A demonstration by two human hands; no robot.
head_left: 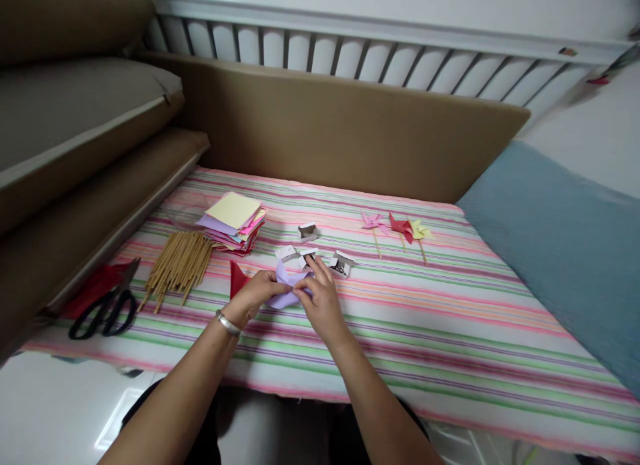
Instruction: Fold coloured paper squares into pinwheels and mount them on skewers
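Both hands (293,293) pinch purple paper (287,285) — fingers bent inward.

The lilac sheet (287,286) looks like thin matt paper, same as the stack of squares (233,221). The sticks (176,266) look like pale bare wood. The striped cover (430,331) is woven cloth. The scissors (105,308) have glossy black plastic handles.

Bare forearms without sleeves; a silver bracelet (228,323) circles the left wrist; dark clothing (210,431) below.
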